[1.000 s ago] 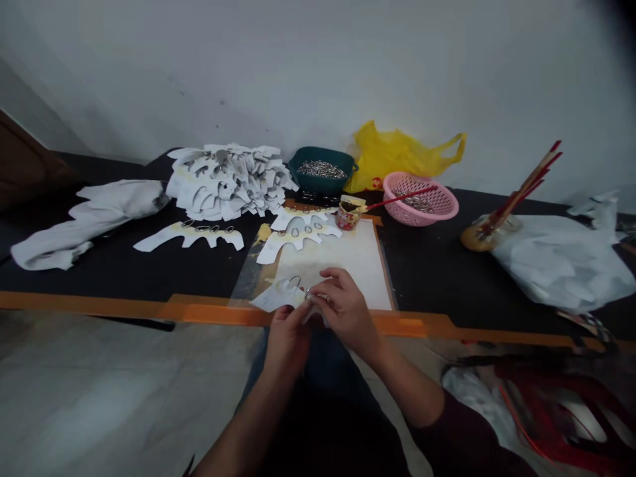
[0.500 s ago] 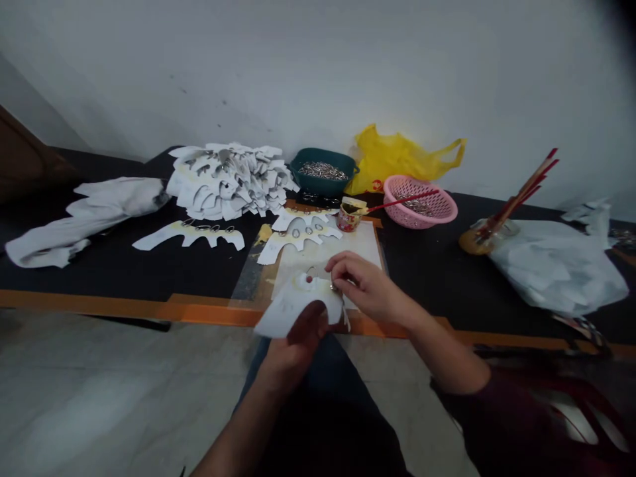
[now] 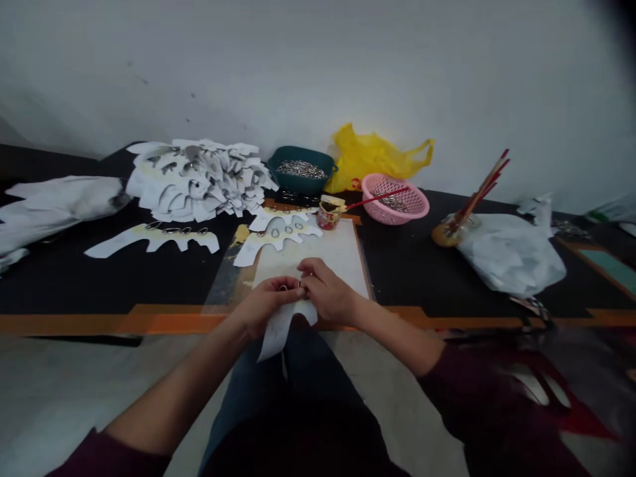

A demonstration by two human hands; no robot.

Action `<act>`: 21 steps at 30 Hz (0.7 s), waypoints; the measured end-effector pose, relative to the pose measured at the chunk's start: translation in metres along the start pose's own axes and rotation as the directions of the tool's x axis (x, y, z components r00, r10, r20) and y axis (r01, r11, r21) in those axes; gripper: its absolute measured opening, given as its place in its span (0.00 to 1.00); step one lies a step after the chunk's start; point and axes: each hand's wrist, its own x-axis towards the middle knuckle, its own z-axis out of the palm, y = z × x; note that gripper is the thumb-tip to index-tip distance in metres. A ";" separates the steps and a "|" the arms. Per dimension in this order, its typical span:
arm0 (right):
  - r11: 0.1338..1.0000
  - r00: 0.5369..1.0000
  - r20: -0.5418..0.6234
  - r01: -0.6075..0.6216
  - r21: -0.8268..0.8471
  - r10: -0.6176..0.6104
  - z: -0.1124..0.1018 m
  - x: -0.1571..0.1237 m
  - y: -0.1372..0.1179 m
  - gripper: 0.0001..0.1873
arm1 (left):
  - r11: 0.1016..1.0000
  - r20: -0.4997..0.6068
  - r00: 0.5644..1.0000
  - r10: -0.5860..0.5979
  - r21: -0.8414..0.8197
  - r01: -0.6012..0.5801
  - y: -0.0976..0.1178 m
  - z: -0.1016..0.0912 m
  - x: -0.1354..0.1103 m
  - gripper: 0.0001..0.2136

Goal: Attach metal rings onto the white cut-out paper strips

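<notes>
Both hands meet over the near edge of the table, at a white scalloped piece (image 3: pixel 279 331) that hangs down toward my lap. My left hand (image 3: pixel 265 301) pinches its upper edge, where a metal ring (image 3: pixel 283 288) shows by the fingers. Close against it, my right hand (image 3: pixel 325 291) is closed at the same edge; a small bit of metal shows at its fingertips, partly hidden. Just beyond lie similar white pieces (image 3: pixel 263 248) with metal rings along them, on a pale sheet (image 3: pixel 332 255).
A small pot (image 3: pixel 328 215) with a red-handled brush stands behind the sheet. Farther back are a green basin (image 3: pixel 278 175) and a pink basket (image 3: pixel 377 212), both holding metal rings. A heap of white pieces (image 3: pixel 199 185) lies left; a jar of brushes (image 3: pixel 450 232) and a white bag (image 3: pixel 517 258) stand right.
My left hand has moved from beneath the white piece up to its top edge, beside my right hand. The piece now hangs more steeply. The view has swung slightly right.
</notes>
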 end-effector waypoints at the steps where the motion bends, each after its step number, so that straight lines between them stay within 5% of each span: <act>1: 1.000 1.000 -0.016 0.015 -0.012 -0.015 0.006 -0.004 0.003 0.05 | 0.999 0.002 1.000 -0.024 -0.029 0.024 -0.003 -0.002 0.001 0.12; 6: 0.986 0.985 -0.127 0.101 -0.135 -0.119 0.017 -0.020 0.005 0.06 | 0.985 -0.017 0.989 -0.149 -0.088 0.147 -0.005 -0.008 0.001 0.12; 14: 0.947 0.976 -0.112 0.152 -0.284 -0.190 0.017 -0.027 0.004 0.09 | 0.966 -0.158 0.964 -0.213 -0.184 0.183 -0.003 0.008 0.005 0.08; 21: 0.967 0.952 -0.243 0.134 -0.215 -0.186 0.023 -0.033 0.003 0.07 | 0.991 -0.158 0.987 -0.038 -0.133 0.017 -0.014 0.013 -0.001 0.12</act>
